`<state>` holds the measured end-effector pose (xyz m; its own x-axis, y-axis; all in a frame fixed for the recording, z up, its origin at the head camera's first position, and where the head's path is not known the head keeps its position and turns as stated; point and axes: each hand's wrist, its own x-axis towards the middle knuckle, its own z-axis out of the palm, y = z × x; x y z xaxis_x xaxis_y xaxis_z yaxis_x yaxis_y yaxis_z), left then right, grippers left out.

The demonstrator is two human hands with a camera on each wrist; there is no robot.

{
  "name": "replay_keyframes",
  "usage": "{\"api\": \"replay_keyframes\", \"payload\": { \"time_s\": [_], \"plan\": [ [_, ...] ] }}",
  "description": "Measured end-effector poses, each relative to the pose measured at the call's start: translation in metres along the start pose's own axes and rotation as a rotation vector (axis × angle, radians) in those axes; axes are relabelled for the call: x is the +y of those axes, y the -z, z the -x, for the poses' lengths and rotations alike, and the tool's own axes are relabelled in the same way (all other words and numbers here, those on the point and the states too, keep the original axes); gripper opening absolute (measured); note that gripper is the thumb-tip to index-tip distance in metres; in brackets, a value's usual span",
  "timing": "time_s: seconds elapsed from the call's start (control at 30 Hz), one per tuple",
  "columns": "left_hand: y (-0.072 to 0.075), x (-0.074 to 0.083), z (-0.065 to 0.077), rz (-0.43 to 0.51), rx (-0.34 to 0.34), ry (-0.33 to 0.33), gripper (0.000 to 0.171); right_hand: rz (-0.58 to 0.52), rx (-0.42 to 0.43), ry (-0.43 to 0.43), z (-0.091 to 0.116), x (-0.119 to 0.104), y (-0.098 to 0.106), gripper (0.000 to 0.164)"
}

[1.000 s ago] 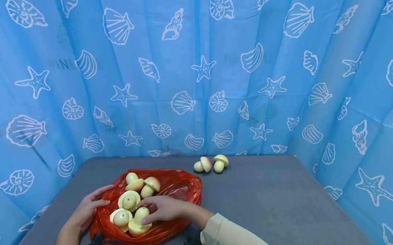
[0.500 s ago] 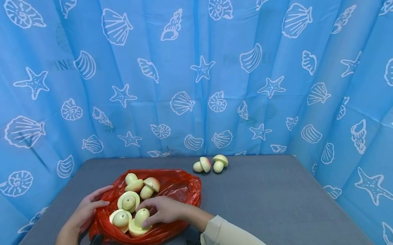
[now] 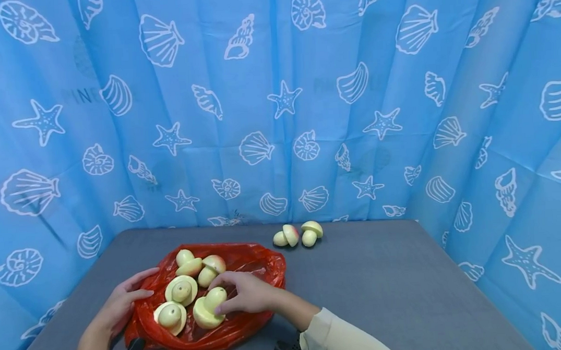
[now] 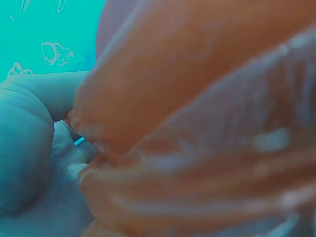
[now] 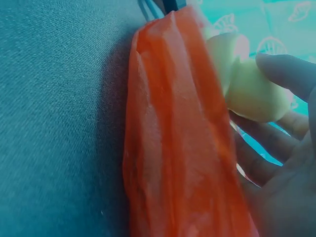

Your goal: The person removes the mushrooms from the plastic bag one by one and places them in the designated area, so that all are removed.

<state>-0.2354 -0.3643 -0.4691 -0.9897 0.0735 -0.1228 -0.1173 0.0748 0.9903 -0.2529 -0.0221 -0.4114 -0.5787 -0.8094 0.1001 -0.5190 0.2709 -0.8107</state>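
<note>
A crinkled red plastic bag point(image 3: 258, 257) lies spread with its mouth upward, toy mushrooms inside. My left hand point(image 3: 123, 302) holds the bag's left edge; close up in the left wrist view, red film point(image 4: 163, 94) passes between thumb and fingers. Over the bag's front part, my right hand point(image 3: 248, 294) pinches a pale yellow mushroom point(image 3: 205, 313) by its stem, cap tilted toward the lower left. The right wrist view shows its stem point(image 5: 259, 94) between thumb and fingers, just past the bag's edge. Other mushrooms, such as one stem-up mushroom point(image 3: 181, 291), sit left of it.
Two more mushrooms, a red-tinged one point(image 3: 287, 236) and a yellow one point(image 3: 312, 233), lie on the grey table point(image 3: 384, 290) beyond the bag. A blue curtain point(image 3: 278, 117) with white shells hangs behind the table.
My right hand has closed on the front mushroom and moved it up and right, away from the neighbouring one; its cap has tilted. The left hand stays at the bag's edge.
</note>
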Motion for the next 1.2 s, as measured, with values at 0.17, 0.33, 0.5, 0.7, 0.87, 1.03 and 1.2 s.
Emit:
{"api": "replay_keyframes", "payload": {
  "time_s": [0.17,0.33,0.5,0.7,0.87,1.03,1.2],
  "plan": [
    [-0.001,0.0,0.001,0.009,0.001,0.001,0.061,0.021,0.066,0.084,0.013,-0.002,0.008,0.044],
    [-0.001,0.001,0.002,0.019,-0.002,-0.006,0.061,-0.07,0.122,0.082,0.028,0.002,0.019,0.039],
    [-0.001,0.002,0.004,0.034,-0.007,-0.016,0.06,-0.101,0.187,0.079,0.042,0.007,0.033,0.037],
    [-0.002,0.003,0.005,0.033,-0.012,-0.011,0.06,-0.121,0.267,0.073,0.061,0.016,0.045,0.039],
    [-0.003,0.004,0.004,0.028,-0.01,-0.015,0.06,-0.187,0.371,0.051,0.077,0.024,0.051,0.04],
    [-0.001,0.003,0.004,0.044,-0.015,-0.019,0.06,-0.227,0.469,0.052,0.091,0.034,0.058,0.041],
    [-0.002,0.003,0.004,0.035,-0.009,-0.013,0.06,-0.182,0.551,0.004,0.11,0.051,0.068,0.042]
  ]
}}
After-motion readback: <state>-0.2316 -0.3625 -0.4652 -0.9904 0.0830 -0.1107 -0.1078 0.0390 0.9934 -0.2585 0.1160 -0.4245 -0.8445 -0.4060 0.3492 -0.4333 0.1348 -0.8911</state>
